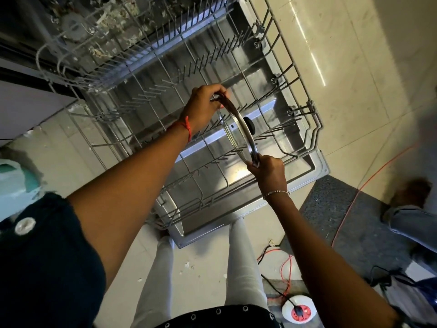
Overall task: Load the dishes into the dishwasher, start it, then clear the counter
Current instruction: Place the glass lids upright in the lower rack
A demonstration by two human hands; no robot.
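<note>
A round glass pot lid (pixel 233 129) with a metal rim and a black knob stands on edge among the tines of the dishwasher's lower rack (pixel 316 121), which is pulled out over the open door (pixel 316 171). My left hand (pixel 203 105) pinches the lid's far rim. My right hand (pixel 268 170) grips the near rim. No other dishes show in the lower rack. The upper rack (pixel 78 58) sits pulled out above it at the top left.
An orange cable (pixel 354 202) crosses the tiled floor and a dark mat (pixel 331 209) to a white socket reel (pixel 299 308) by my feet. Another person's shoe and leg (pixel 406 209) are at the right. A cabinet front (pixel 21 107) stands at the left.
</note>
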